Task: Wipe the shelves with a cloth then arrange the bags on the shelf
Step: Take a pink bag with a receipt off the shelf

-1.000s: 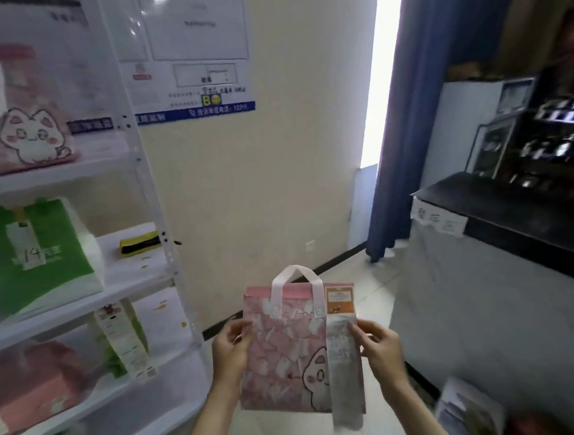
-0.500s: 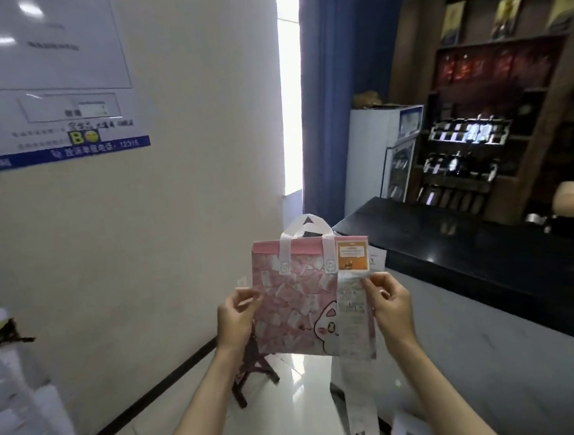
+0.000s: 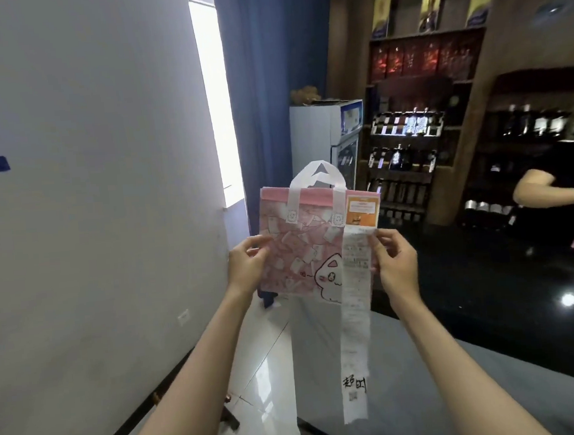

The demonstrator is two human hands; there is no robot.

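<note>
Pinching pink bag (image 3: 301, 250) edges, left hand (image 3: 246, 266), right hand (image 3: 396, 264)

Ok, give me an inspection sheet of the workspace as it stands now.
Surface: shelves not in view; black counter at right.
Job's things: pink bag held upright in the air, white handles up; no cloth seen.
Clutter: long receipt hangs from the bag's front, below an orange label.
Grippers: left hand grips the bag's left edge; right hand pinches the receipt at the right edge.
Cables: nothing seen.
Surroundings: wall, blue curtain, white fridge, bottle racks, another person's arm far right.
</note>
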